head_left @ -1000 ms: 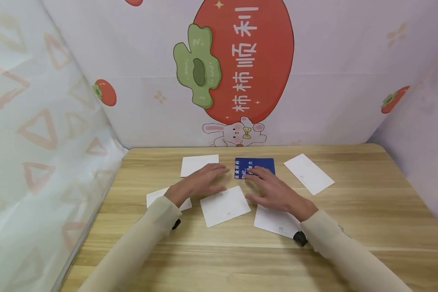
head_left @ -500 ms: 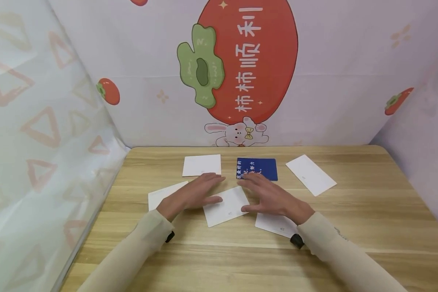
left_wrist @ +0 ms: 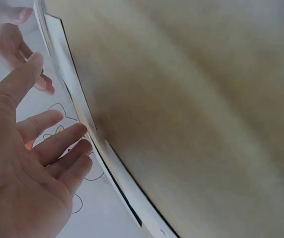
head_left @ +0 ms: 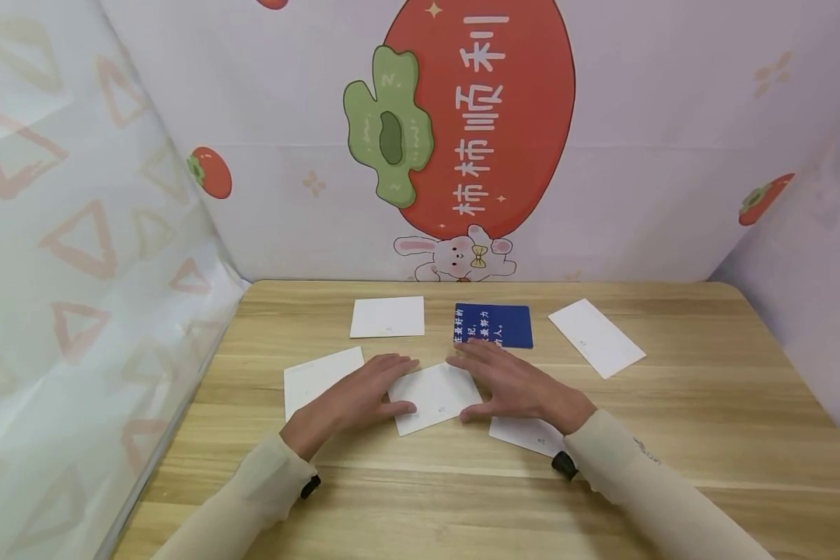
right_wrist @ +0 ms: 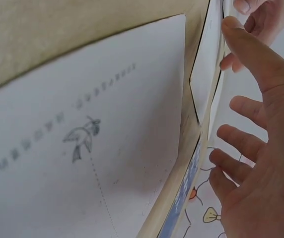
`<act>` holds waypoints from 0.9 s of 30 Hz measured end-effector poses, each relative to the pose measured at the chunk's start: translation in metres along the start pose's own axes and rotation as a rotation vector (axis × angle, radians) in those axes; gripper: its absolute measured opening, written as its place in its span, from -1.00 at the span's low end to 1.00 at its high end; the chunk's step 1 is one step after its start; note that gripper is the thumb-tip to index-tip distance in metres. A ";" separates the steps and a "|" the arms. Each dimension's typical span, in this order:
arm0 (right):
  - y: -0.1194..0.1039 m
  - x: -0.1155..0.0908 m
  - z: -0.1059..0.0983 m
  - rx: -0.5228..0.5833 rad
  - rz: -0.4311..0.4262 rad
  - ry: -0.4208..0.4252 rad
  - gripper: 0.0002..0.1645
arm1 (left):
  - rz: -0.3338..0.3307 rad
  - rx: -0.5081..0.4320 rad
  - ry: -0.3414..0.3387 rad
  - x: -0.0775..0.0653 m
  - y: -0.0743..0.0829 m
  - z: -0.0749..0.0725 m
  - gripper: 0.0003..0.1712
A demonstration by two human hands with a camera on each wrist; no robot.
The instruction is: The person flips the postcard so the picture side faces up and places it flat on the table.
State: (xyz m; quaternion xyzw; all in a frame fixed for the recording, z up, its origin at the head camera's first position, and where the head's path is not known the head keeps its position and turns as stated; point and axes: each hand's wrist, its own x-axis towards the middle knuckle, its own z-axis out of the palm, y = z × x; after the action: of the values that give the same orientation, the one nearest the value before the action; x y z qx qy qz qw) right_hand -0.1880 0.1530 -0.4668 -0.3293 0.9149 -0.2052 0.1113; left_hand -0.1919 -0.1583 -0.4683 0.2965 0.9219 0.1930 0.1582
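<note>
A white card (head_left: 435, 398) lies slightly turned at the front middle of the table, with a small grey mark near its lower edge. Over its left side my left hand (head_left: 357, 395) hovers, fingers spread and loosely bent, holding nothing. Facing it across the card, my right hand (head_left: 514, 383) has its fingers apart and is likewise without a thing in it. Its fingertips overlap the lower left of a blue card (head_left: 509, 325) with white characters. Beneath the right wrist lies another white card (right_wrist: 97, 124), printed with a little bird and a dotted line, partly covered in the head view.
More white cards lie around: one at the back left (head_left: 388, 317), one at the left (head_left: 318, 377) partly under the left forearm, one slanted at the right (head_left: 596, 337). A patterned curtain (head_left: 287, 194) rises behind the wooden table (head_left: 707, 420).
Both hands have drawn back toward the body, to either side of the middle card, the left one also shifting left. More of the blue card shows. The cards lie where they were.
</note>
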 end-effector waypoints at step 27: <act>0.004 -0.002 0.007 -0.014 -0.008 -0.057 0.02 | -0.013 0.093 0.092 -0.046 0.011 0.019 -0.06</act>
State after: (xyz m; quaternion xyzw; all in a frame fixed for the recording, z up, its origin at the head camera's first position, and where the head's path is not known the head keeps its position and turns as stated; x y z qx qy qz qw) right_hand -0.1864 0.1549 -0.4744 -0.3393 0.9115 -0.1898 0.1344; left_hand -0.1433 -0.1726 -0.4716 0.2883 0.9381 0.1622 0.1028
